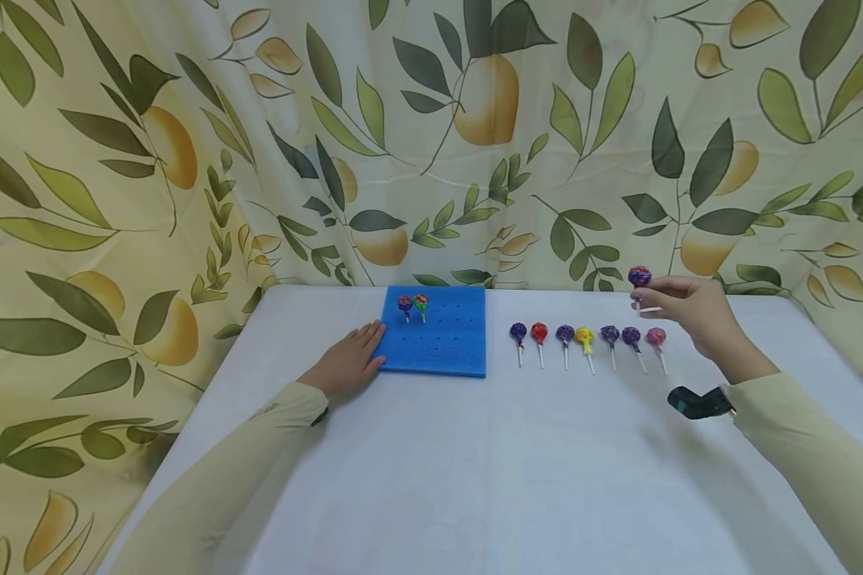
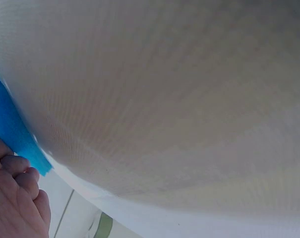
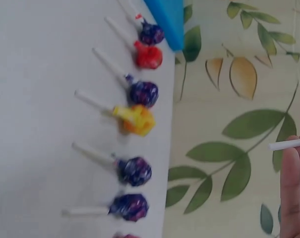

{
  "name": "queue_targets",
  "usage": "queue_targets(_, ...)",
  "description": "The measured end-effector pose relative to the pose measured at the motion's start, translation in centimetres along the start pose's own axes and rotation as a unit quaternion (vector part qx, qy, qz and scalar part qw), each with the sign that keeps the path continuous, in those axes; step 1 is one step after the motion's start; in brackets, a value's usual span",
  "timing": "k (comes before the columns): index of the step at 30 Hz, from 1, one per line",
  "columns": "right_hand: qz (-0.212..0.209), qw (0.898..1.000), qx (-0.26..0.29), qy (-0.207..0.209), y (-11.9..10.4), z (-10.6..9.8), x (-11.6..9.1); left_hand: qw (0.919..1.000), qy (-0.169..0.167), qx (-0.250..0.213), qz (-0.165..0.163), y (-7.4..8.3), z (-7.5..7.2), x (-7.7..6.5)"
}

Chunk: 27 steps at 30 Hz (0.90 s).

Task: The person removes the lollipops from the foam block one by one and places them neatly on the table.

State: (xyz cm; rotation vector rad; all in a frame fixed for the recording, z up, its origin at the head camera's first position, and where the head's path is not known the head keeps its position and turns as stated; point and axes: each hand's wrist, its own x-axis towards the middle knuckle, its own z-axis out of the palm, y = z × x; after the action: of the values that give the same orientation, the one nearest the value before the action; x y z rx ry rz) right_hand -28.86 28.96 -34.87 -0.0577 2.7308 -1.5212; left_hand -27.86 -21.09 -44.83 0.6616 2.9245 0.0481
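My right hand (image 1: 697, 315) pinches a purple-wrapped lollipop (image 1: 639, 276) upright above the table, its white stick (image 3: 288, 144) pointing down below the fingers. My left hand (image 1: 347, 357) rests at the left edge of a blue foam board (image 1: 446, 359), fingers straight against it. Two lollipops stand in the board near its back left: a purple one (image 1: 405, 304) and a green and red one (image 1: 420, 303). In the left wrist view the left hand (image 2: 16, 193) shows beside the blue edge.
Several lollipops lie in a row right of the board, including a red one (image 1: 539, 331), a yellow one (image 1: 584, 336) and a pink one (image 1: 656, 336). Rows of small holes mark the board. A leaf-patterned curtain (image 1: 431, 184) hangs behind the white table (image 1: 431, 463).
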Motion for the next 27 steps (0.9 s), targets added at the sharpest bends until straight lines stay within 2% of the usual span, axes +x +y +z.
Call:
queue_targets(6,0.021,1.000,-0.008,0.008,2.2,-1.9,-0.3,1.0000,-0.002,-0.002,0.000,0.0,0.0,0.0)
queue_targets(10,0.036,0.999,-0.010,0.011,3.7,-2.8,-0.4,0.9999,0.010,0.001,0.003,-0.1,0.2,-0.1)
queue_targets(16,0.049,0.998,0.030,0.011,5.7,-3.8,-0.6,0.9998,0.020,0.002,0.004,-0.2,0.4,-0.1)
queue_targets(20,0.072,0.997,0.020,0.001,6.5,-4.3,-0.5,0.9999,0.015,0.002,0.000,-0.2,0.3,-0.1)
queue_targets(27,0.102,0.994,-0.032,-0.019,8.0,-4.8,-0.2,0.9999,0.016,-0.001,-0.001,-0.1,0.2,-0.1)
